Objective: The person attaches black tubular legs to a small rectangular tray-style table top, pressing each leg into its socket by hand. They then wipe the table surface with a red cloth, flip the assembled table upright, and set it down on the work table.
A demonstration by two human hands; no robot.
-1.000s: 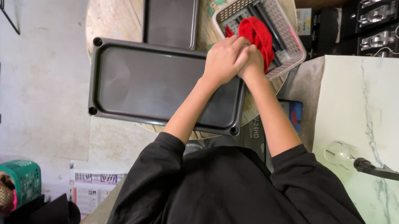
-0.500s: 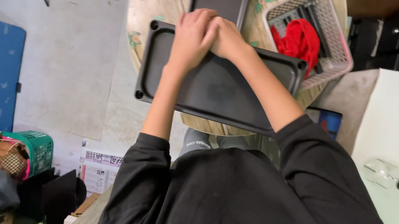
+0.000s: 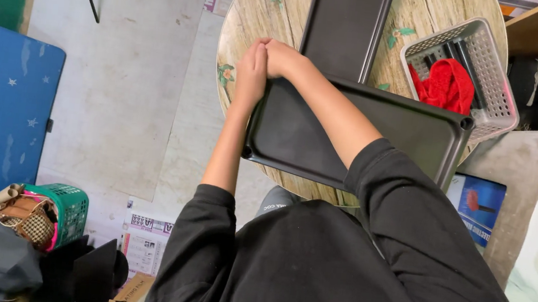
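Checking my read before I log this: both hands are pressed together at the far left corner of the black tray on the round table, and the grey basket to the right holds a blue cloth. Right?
Not quite. The head view shows the cloth in the grey basket is red, not blue. The rest holds: the left hand and right hand are pressed together at the far left corner of the black tray on the round table.

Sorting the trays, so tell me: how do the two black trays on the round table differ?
The near tray lies crosswise under the left hand and right hand, fully in view. The far tray lies lengthwise, untouched, and is cut off by the picture's top edge. Both are black, rectangular, rimmed and empty.
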